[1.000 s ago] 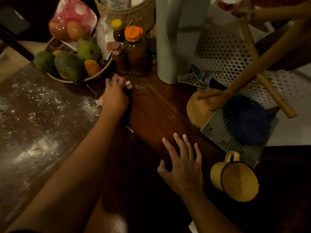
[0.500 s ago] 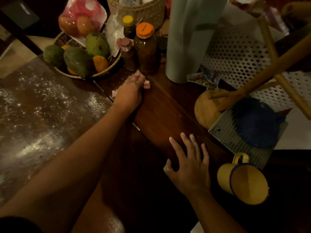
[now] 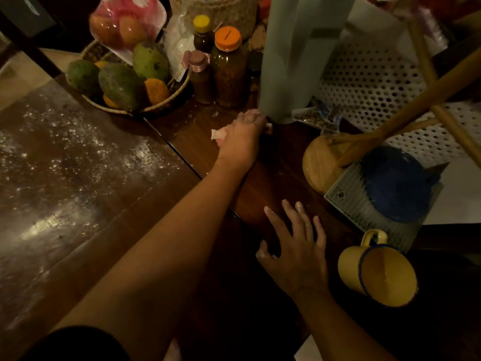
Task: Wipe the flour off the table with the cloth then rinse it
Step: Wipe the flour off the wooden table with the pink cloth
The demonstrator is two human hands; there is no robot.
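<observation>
Dim light over a dark wooden tabletop (image 3: 260, 183), with flour (image 3: 65, 157) scattered well left of the left hand (image 3: 242, 138). Beyond that hand, jars (image 3: 229, 74) and a fruit basket (image 3: 156, 106); right at its fingertips, a tall pale cylinder (image 3: 294, 58) standing in the way. Just right of the right hand (image 3: 296, 251), a yellow mug (image 3: 377, 274). Left arm stretched out, hand curled over the cloth (image 3: 218, 133), pressing it to the wood. Right hand flat on the tabletop, fingers spread, holding nothing.
</observation>
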